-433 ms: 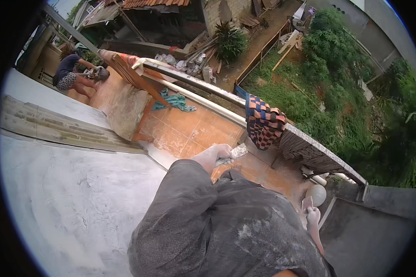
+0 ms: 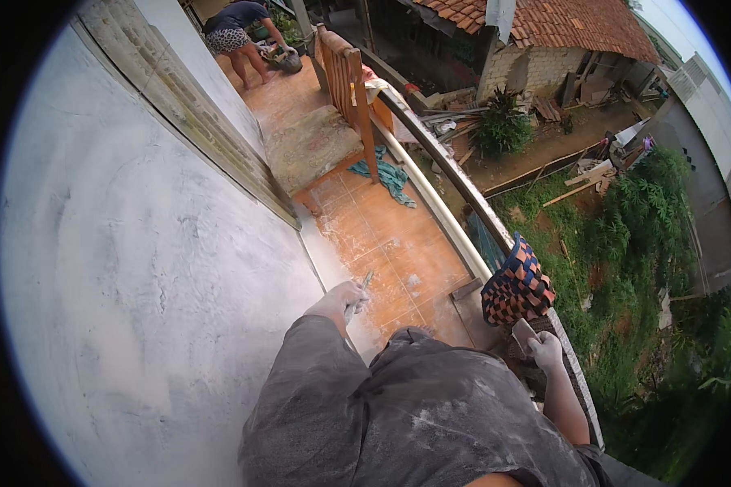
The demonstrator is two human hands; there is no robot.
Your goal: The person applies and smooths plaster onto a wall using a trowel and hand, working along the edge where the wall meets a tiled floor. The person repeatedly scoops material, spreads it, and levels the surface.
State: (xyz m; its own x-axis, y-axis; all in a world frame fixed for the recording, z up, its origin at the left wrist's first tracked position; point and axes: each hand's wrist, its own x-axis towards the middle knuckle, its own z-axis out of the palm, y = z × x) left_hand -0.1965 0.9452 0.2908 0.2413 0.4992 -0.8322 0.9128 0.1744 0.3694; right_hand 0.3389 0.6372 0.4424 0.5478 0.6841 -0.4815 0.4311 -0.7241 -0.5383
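One flat, pinkish-brown rectangular plate [image 2: 524, 332] stuck out from the dusty right hand [image 2: 547, 352], whose fingers were bent in on its near end, leaving most of its face bare, probably so that the face stayed usable. It stood in view just below the checkered orange, blue and black woven mat [image 2: 517, 294], which hung over the long, pale-topped railing [image 2: 481, 209], perhaps put there to air. The pale-dusted left hand [image 2: 343, 301] was curled tightly around a slim grey-green blade-like tool [image 2: 368, 281], its tip clear of the fist, above the orange tiled floor [image 2: 394, 256] and near the white-and-grey plastered wall [image 2: 138, 243]. Both arms were held apart from the dark grey, white-smeared clothing [image 2: 439, 422], likely to keep the held pieces off the cloth. Beyond, a crumpled teal cloth [image 2: 395, 182] lay by a brown wooden chair with a stained, pale seat [image 2: 311, 148]. Farther off, another person [image 2: 237, 36] bent down to a dark rounded object [image 2: 288, 62], possibly a pot or bag; whether it was a container, and what it held, could not be told.
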